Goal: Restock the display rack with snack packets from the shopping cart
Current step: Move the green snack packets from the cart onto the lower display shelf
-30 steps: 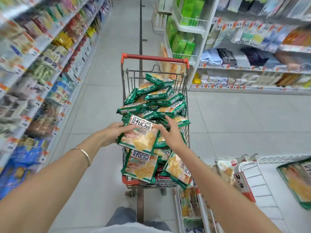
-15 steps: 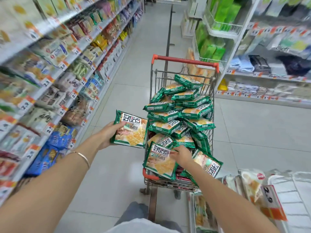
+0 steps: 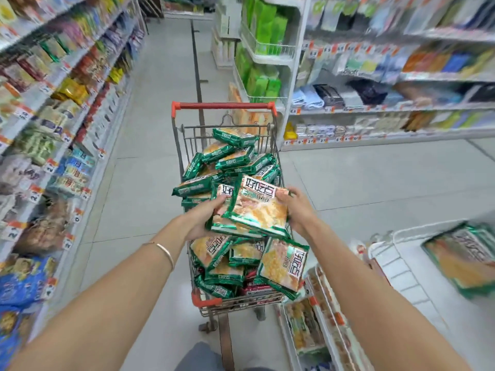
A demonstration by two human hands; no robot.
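A wire shopping cart [image 3: 224,105] with red handles stands in the aisle in front of me, heaped with several green snack packets [image 3: 233,159]. Above the heap I hold two stacked packets. My right hand [image 3: 297,210] grips the right edge of the top packet [image 3: 258,207]. My left hand [image 3: 199,219] holds the lower packet [image 3: 222,191] from the left, fingers under the stack. At the lower right stands the white wire display rack [image 3: 401,269] with one matching packet [image 3: 466,255] lying on its top tier.
Stocked shelves [image 3: 53,124] line the left side of the aisle. More shelving [image 3: 375,108] stands on the right beyond the cart. Lower tiers of the rack [image 3: 308,328] hold other snack packs. The tiled floor [image 3: 375,178] stretches right of the cart.
My left hand brought its packet back from the left over the cart. My right hand lifted a second packet from the heap and laid it on the first.
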